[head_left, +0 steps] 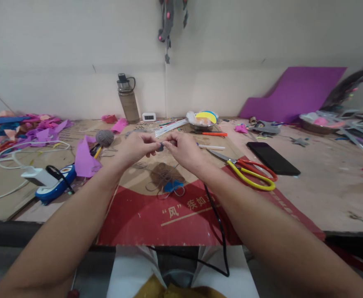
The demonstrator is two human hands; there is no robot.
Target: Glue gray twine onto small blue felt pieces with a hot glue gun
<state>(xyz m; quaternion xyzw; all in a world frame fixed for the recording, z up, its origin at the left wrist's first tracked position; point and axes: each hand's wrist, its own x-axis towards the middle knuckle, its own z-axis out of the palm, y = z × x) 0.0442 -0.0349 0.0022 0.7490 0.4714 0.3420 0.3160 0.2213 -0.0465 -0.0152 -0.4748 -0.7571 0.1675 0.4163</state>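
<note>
Both hands meet above the middle of the table, fingertips pinched on one small dark blue piece [161,147] whose kind is too small to make out. My left hand [139,148] is closed on its left side, and my right hand [181,148] is closed on its right side. Below them lies a loose tangle of thin grey yarn [165,176], partly over a bright blue scrap [173,186]. A grey yarn ball [104,138] sits left of my left hand. Scissors [243,167] with red and yellow handles lie right of my right hand.
A red and brown cardboard sheet [132,219] covers the table's front middle. A black phone [273,158] lies at right, a blue power strip [56,186] at left. A bottle [128,101], white clock [149,117] and bowl [201,126] stand behind. Coloured felt scraps [41,132] heap up far left.
</note>
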